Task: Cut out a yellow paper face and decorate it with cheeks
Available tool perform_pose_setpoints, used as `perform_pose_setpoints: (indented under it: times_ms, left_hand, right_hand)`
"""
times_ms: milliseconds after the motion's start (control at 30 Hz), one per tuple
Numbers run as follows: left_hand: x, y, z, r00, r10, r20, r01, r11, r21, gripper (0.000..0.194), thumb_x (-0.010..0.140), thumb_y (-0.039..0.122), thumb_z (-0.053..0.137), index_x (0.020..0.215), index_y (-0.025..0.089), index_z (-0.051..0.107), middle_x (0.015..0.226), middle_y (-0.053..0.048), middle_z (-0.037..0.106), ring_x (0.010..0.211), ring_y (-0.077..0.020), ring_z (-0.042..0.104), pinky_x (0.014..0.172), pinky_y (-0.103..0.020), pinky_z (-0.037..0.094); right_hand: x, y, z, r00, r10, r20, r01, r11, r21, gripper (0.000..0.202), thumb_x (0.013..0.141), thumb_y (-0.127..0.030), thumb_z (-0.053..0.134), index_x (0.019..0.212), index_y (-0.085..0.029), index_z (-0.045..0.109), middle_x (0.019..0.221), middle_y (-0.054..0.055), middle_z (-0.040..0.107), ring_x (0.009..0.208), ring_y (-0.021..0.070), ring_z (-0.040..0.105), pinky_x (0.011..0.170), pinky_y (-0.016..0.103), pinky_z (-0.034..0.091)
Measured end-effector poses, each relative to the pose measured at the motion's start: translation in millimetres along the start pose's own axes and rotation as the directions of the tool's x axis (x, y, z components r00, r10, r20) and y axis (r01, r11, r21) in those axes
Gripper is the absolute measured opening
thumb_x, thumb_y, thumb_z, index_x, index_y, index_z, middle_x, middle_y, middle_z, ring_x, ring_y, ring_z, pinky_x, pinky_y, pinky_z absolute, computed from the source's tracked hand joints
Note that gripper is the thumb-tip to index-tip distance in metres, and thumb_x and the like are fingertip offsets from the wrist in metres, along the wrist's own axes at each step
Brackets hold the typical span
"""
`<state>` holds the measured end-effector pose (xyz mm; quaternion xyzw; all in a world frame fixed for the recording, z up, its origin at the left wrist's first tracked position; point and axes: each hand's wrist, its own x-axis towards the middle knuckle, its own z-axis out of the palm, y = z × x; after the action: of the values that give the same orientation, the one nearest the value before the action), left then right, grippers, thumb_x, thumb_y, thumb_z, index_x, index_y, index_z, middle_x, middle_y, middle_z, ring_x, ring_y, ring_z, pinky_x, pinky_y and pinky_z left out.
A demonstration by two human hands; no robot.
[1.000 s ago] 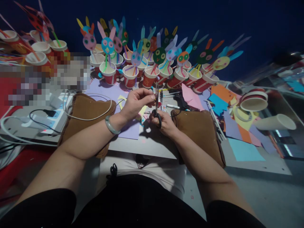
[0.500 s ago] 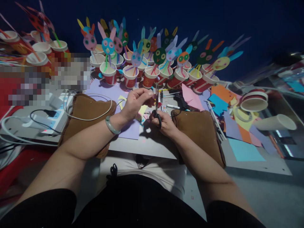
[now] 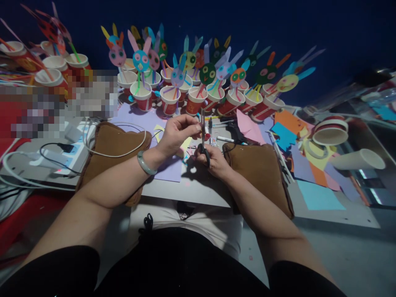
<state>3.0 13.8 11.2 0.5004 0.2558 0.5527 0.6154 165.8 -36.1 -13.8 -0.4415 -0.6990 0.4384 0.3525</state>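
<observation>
My right hand (image 3: 214, 161) is closed round the black handles of a pair of scissors (image 3: 203, 136), whose blades point up and away from me. Just left of the blades, my left hand (image 3: 179, 132) is pinched, thumb against fingers; what it holds is too small to make out. A small red bit shows by the blades. Beneath my hands lie a purple sheet (image 3: 168, 171) and a yellow paper piece (image 3: 186, 142) with small scraps.
Red and white paper cups (image 3: 170, 101) with paper rabbit figures line the back. Brown cushions (image 3: 114, 142) (image 3: 258, 173) lie under my forearms. Coloured paper (image 3: 321, 200) and a white cup (image 3: 360, 160) are at right, a power strip (image 3: 74, 154) at left.
The scissors and the fingertips of my left hand have shifted very slightly. Both hands keep nearly the same place and grip.
</observation>
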Motion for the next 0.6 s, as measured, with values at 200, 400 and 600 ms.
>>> perform_pose_setpoints:
  times_ms: [200,400,600]
  left_hand:
    - [-0.4,0.2,0.3,1.0,-0.004,-0.017,0.004,1.0,0.015,0.029,0.068,0.04,0.083,0.072,0.017,0.064,0.06,0.003,0.065,0.055,-0.0075,0.062,0.057,-0.022,0.052]
    - [0.2,-0.1,-0.6,1.0,-0.015,-0.021,0.016,1.0,0.025,0.03,0.068,0.04,0.082,0.072,0.017,0.063,0.061,0.003,0.065,0.056,-0.0075,0.062,0.057,-0.021,0.052]
    - [0.9,-1.1,-0.5,1.0,-0.009,-0.03,0.009,1.0,0.007,0.029,0.067,0.038,0.082,0.072,0.017,0.063,0.061,0.003,0.065,0.055,-0.0073,0.062,0.056,-0.021,0.051]
  right_hand:
    - [0.3,-1.4,0.4,1.0,0.019,-0.005,-0.019,1.0,0.007,0.055,0.075,-0.072,0.062,0.063,-0.02,0.048,0.055,-0.004,0.045,0.054,0.0103,0.04,0.054,0.026,0.031]
    - [0.6,-1.6,0.7,1.0,0.013,-0.006,-0.013,1.0,0.015,0.058,0.074,-0.074,0.063,0.062,-0.02,0.048,0.055,-0.003,0.045,0.054,0.0105,0.04,0.054,0.027,0.032]
    - [0.6,-1.0,0.2,1.0,0.014,0.0,-0.014,1.0,0.028,0.059,0.073,-0.076,0.063,0.062,-0.02,0.048,0.056,-0.003,0.045,0.054,0.0106,0.04,0.054,0.027,0.032]
